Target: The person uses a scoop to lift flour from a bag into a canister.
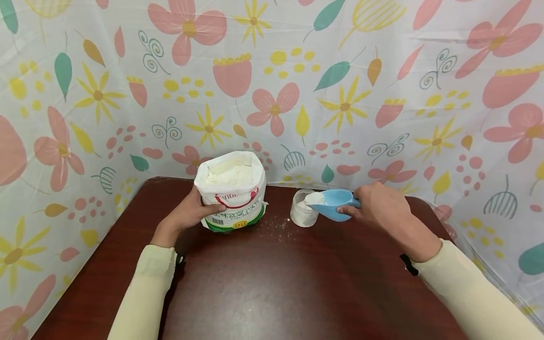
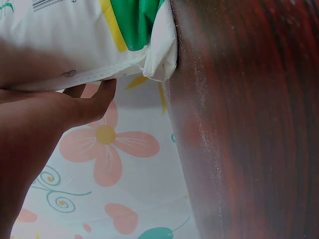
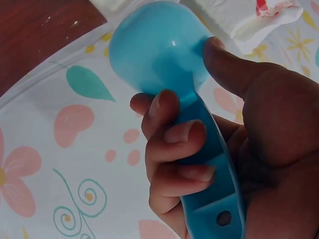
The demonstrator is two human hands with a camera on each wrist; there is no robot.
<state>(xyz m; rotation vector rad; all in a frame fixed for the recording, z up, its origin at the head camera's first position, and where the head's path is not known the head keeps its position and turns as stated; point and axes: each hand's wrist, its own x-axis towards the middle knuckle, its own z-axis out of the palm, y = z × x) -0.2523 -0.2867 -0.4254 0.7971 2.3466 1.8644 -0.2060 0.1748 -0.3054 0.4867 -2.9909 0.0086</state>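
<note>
My left hand (image 1: 187,211) holds the left side of an open flour bag (image 1: 233,200), thumb across its printed front and fingers along the side. White flour (image 1: 231,174) shows near the bag's top. My right hand (image 1: 380,208) grips the handle of a light blue scoop (image 1: 333,211); in the right wrist view several fingers curl round that handle, with the thumb against the bowl. The scoop tips leftward over the rim of a small clear jar (image 1: 303,218), flour heaped at its mouth. Inside the jar there is white flour too.
Spilled flour specks (image 1: 278,226) dot the dark red-brown table (image 1: 255,288) between bag and jar. A flower-printed curtain (image 1: 272,71) hangs close behind the table's back edge and along both sides.
</note>
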